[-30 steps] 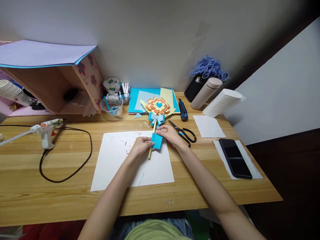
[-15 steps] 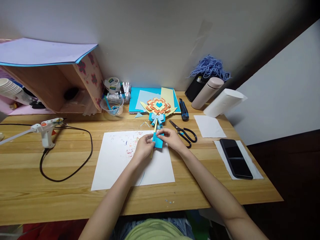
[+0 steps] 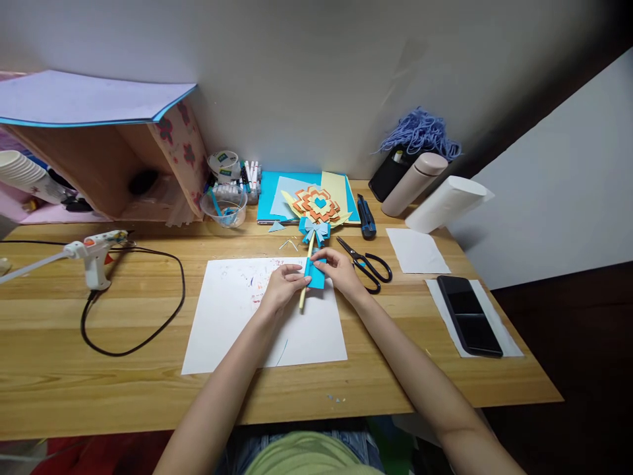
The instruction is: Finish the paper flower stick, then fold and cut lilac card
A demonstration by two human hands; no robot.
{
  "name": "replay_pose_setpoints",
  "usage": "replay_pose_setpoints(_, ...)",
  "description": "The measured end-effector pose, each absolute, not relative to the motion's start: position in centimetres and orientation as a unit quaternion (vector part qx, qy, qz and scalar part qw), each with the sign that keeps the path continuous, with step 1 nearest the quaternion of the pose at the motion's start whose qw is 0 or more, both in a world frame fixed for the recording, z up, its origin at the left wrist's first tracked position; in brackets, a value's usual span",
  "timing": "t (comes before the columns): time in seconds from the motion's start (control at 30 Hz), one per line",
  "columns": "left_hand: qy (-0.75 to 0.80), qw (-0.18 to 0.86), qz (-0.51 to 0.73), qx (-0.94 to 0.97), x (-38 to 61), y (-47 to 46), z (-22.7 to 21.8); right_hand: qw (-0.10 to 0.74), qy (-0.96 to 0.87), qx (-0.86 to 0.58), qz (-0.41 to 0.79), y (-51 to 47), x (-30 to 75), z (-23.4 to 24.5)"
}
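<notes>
A paper flower [image 3: 320,204] with orange and cream layers and a blue heart centre lies toward the back, a blue bow [image 3: 316,231] below it. Its pale yellow stem [image 3: 302,303] runs down toward me. Against the stem sits a small blue piece of paper [image 3: 317,277], its left edge lapping over the stem. My left hand [image 3: 284,285] is closed, with thumb and fingertips on the paper's lower left edge at the stem. My right hand [image 3: 341,272] pinches the same paper higher up, with its fingers near the stem.
A marked white sheet [image 3: 232,330] lies beneath my hands. Black scissors [image 3: 366,264] and a utility knife [image 3: 366,218] are close on the right, beyond them a phone [image 3: 469,316]. The glue gun [image 3: 96,257] and its looping cable stand left, near a clear cup [image 3: 225,210].
My left fingers have shifted on the blue paper, and the lower end of the stem now shows plainly below them. My right hand keeps its pinch. The view has moved slightly.
</notes>
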State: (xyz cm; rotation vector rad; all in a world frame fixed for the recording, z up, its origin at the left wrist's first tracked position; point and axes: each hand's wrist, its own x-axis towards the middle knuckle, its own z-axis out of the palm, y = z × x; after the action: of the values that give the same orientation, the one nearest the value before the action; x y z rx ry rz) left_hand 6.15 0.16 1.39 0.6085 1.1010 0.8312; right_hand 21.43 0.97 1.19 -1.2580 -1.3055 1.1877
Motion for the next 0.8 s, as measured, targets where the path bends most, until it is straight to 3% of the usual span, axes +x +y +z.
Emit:
replay_pose_setpoints(0.4, 0.496, 0.746, 0.365, 0.252, 6.8, -0.6, 1.9, 0.454, -0.531, -0.558, 0.448, -0.9, 21.5, 1.0)
replay_pose_setpoints(0.8, 0.491, 0.715, 0.393, 0.305, 6.9, -1.1, 1.6, 0.483, -0.484, -0.506, 0.526, -0.6, 22.1, 0.5)
